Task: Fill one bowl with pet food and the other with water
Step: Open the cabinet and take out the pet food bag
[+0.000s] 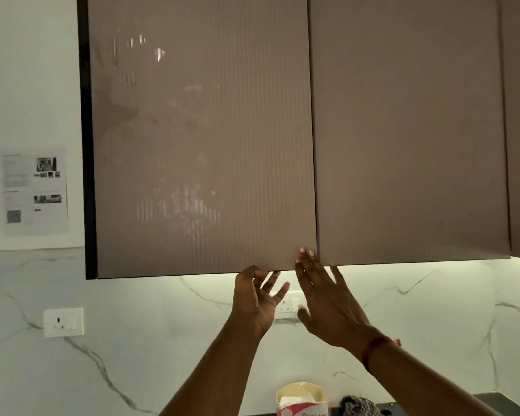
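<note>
Two brown ribbed wall-cabinet doors fill the upper view, the left door [201, 145] and the right door [409, 130], both closed flat. My left hand [254, 298] reaches up under the left door's bottom edge, its fingers spread and touching the underside near the right corner. My right hand [324, 298] lies flat with straight fingers, its fingertips pressing on the lower right corner of the left door. No bowl, pet food or water shows in this view.
An open cream carton with a pink label [302, 399] stands on the dark counter below, next to a dark crumpled cloth [359, 405]. Wall sockets [63, 322] sit on the marble backsplash. A printed paper sheet [35, 190] hangs on the left wall.
</note>
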